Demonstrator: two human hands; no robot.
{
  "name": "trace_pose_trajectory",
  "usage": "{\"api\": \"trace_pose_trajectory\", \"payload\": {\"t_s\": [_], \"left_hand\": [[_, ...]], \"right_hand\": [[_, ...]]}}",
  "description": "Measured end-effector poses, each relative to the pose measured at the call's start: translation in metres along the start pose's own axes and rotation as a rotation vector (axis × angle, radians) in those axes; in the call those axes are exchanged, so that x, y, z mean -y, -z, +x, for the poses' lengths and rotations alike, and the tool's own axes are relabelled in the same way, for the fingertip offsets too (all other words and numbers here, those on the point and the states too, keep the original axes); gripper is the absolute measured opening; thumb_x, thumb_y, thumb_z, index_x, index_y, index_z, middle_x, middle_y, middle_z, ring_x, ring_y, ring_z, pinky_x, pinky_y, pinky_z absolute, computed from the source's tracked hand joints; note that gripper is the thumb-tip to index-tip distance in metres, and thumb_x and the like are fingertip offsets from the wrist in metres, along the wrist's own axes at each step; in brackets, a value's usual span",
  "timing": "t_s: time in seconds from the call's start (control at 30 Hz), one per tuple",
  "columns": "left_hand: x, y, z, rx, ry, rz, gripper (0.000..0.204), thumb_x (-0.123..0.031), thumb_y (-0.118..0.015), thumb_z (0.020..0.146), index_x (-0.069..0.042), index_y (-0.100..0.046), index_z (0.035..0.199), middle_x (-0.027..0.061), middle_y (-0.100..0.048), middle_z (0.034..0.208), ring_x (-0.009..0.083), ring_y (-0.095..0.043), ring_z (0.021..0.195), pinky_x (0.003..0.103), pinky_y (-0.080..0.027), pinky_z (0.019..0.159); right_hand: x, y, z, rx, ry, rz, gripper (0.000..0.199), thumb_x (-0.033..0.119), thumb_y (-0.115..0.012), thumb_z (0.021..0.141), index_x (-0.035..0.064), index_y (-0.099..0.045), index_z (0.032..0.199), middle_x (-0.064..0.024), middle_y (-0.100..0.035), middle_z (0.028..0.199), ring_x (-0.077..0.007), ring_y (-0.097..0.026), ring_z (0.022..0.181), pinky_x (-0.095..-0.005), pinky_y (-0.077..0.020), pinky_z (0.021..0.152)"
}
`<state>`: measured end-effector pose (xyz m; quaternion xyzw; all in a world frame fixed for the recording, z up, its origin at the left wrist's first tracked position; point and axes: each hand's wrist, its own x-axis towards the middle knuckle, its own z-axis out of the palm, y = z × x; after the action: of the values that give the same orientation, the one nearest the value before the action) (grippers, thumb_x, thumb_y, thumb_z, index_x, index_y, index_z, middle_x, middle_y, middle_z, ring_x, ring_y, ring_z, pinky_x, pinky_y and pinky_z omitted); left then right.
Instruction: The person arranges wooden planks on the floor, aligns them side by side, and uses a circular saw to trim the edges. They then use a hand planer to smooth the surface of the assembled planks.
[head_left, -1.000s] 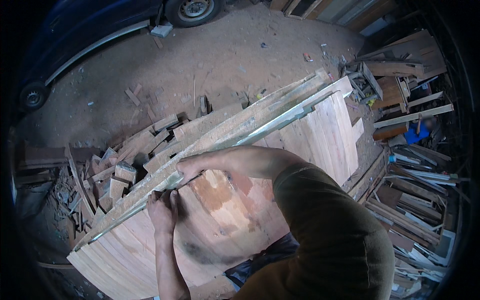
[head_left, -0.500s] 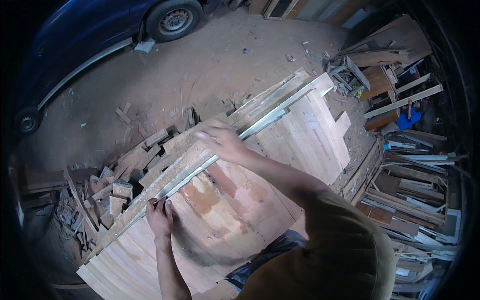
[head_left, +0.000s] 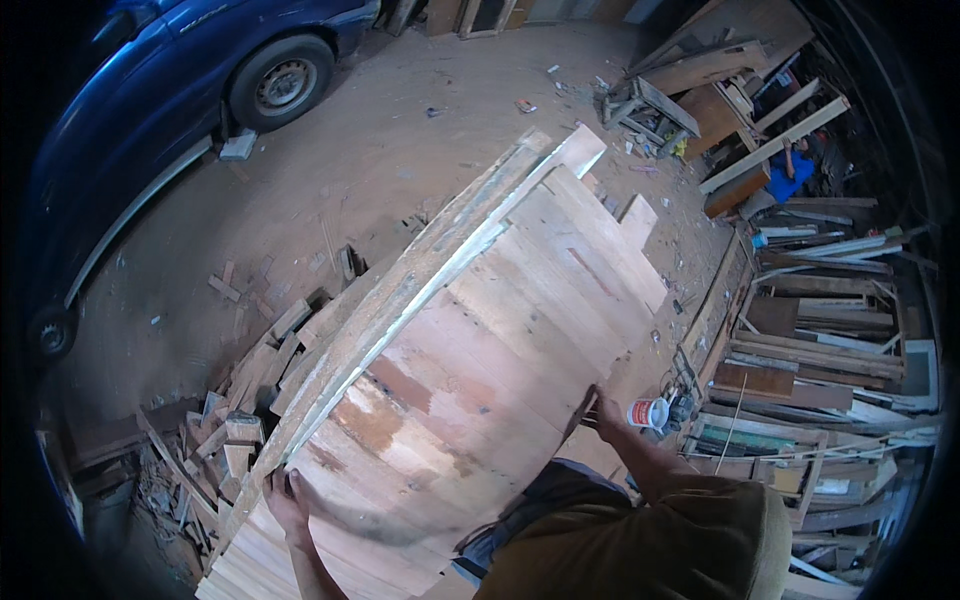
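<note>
A broad surface of pale planks (head_left: pixel 480 320) laid side by side stretches diagonally in front of me, with brown stains near its middle. Along its far side runs a light, straight strip (head_left: pixel 400 325) beside a rough timber beam (head_left: pixel 345 335). My left hand (head_left: pixel 287 503) is at the lower left, its fingers bent over the planks' far edge by the strip. At the near edge, on the right, my right hand (head_left: pixel 607 415) grips the rim of a plank, its fingertips partly hidden.
Offcuts (head_left: pixel 240 430) lie heaped beyond the beam. A blue vehicle (head_left: pixel 160 110) stands at the far left. To the right are a white tub (head_left: pixel 648 412), stacked lumber (head_left: pixel 820 350), a wooden stool (head_left: pixel 650 115) and a person in blue (head_left: pixel 790 175).
My right hand has come back from the far strip to the planks' near edge. My left hand stays by the far edge. The view has shifted, bringing the white tub into sight.
</note>
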<state>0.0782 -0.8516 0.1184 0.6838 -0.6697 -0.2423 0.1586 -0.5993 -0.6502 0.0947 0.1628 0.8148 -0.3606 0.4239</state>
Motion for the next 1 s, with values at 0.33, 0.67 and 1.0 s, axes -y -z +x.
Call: {"api": "trace_pose_trajectory", "payload": {"t_s": [0.33,0.67,1.0], "left_hand": [[0.028,-0.023,0.019,0.122,-0.003,-0.048,0.052,-0.038,-0.062,0.095,0.011,-0.064,0.114,0.0324,-0.065,0.109,0.0455,-0.059,0.103,0.049,-0.044,0.096],[-0.008,-0.072,0.070,0.132,0.036,-0.079,0.044,-0.040,-0.068,0.091,0.004,-0.069,0.098,0.0256,-0.068,0.089,0.0462,-0.061,0.084,0.050,-0.047,0.080],[-0.114,-0.073,0.164,0.770,0.082,-0.221,0.058,-0.058,-0.065,0.092,-0.002,-0.059,0.079,0.0001,-0.050,0.069,0.0166,-0.045,0.067,0.034,-0.040,0.065]], "right_hand": [[0.037,-0.032,-0.010,-0.175,0.301,-0.124,0.054,0.054,-0.068,0.091,0.0001,-0.067,0.099,-0.0091,-0.062,0.088,-0.0195,-0.058,0.077,-0.0376,-0.0506,0.066],[0.115,-0.028,0.051,-0.240,0.523,-0.135,0.061,0.060,-0.070,0.086,0.0007,-0.068,0.102,-0.0096,-0.064,0.090,-0.0191,-0.059,0.079,-0.0399,-0.0499,0.071],[0.075,-0.064,0.070,0.387,0.427,0.372,0.090,0.053,-0.050,0.099,0.0018,-0.006,0.159,-0.0118,-0.002,0.168,-0.0199,0.005,0.155,-0.0398,0.0048,0.124]]}}
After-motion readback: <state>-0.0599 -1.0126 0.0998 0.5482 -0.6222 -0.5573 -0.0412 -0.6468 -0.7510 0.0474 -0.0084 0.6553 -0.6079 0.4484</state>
